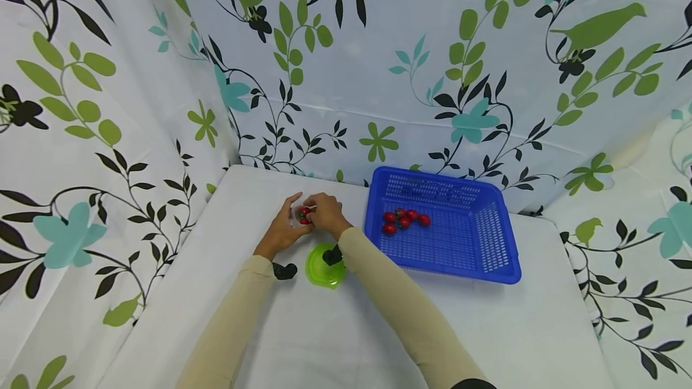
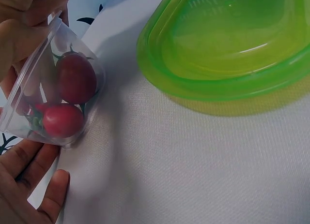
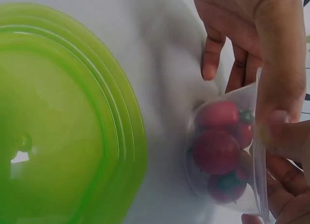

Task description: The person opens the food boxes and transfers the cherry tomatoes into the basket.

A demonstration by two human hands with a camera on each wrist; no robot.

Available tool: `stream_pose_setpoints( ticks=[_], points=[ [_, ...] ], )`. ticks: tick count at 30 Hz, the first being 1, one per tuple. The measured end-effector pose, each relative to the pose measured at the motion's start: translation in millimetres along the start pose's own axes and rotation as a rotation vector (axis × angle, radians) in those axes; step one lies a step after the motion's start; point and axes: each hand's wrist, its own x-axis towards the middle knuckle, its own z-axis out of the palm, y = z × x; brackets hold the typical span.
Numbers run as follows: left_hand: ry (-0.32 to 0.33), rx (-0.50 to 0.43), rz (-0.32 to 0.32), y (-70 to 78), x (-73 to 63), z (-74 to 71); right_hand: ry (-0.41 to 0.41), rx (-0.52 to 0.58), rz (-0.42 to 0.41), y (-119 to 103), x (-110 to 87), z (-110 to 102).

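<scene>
Beyond the green lid [image 1: 322, 274], the left hand [image 1: 282, 232] wraps its fingers round a cup [image 3: 246, 99] of tomatoes [image 3: 215, 151]; whether the right hand [image 1: 326, 214] pinches one is unclear.

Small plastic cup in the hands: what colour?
The cup is clear and colourless, best seen in left wrist view.

Both wrist views crop the round green plastic lid [image 3: 63, 112]; the bare right hand [image 1: 327, 212] partly hides the clear plastic container [image 1: 294, 215].
</scene>
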Motion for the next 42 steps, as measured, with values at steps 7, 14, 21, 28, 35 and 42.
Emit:
stream_pose_setpoints(
  ticks=[7,14,21,28,35,42],
  points=[
    [-0.004,-0.002,-0.003,0.0,0.2,0.9,-0.007,0.017,-0.034,0,-0.8,0],
    [-0.003,-0.003,-0.002,-0.5,0.1,0.1,0.007,0.072,-0.064,3,-1.5,2],
    [-0.004,-0.013,0.007,0.0,0.3,0.0,0.027,0.132,-0.073,5,-2.8,4],
    [-0.015,-0.019,0.012,-1.4,1.8,-1.0,0.025,0.171,-0.065,4,-5.1,1],
    [-0.013,-0.038,0.020,-3.1,2.8,0.1,0.057,0.191,-0.101,4,-9.4,-8],
    [-0.013,-0.012,0.024,-6.9,2.9,-0.2,0.086,0.195,-0.116,4,-14.9,-20]
  ],
)
